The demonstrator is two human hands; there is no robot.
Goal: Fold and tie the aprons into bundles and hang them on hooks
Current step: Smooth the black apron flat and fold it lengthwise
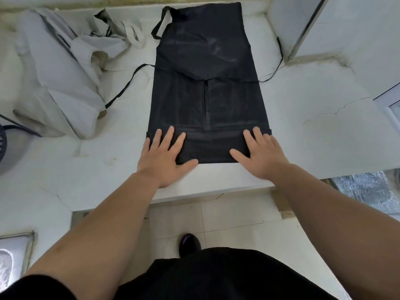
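Left hand [164, 154]: your fingers are spread and flat, pressing the near left corner of the black apron [207, 83]; your thumb lies along its near edge.
Right hand [262, 154]: also flat and spread, palm down on the near right corner; it grips nothing.
Counter [313, 126]: white, scuffed and cracked; everything lies on it, and its front edge sits just beneath your wrists.
Black apron: stretched lengthwise away from you in the middle of the counter, sides folded in to a long narrow strip, the near end turned over into a low band between your two hands.
Grey aprons [60, 83]: a crumpled heap to your left, apart from the black one.
Ties [129, 83]: thin black ones trail out on either side at the waist; the left one runs up to the grey heap.
Neck loop [160, 24]: at the far left corner, flat on the counter.
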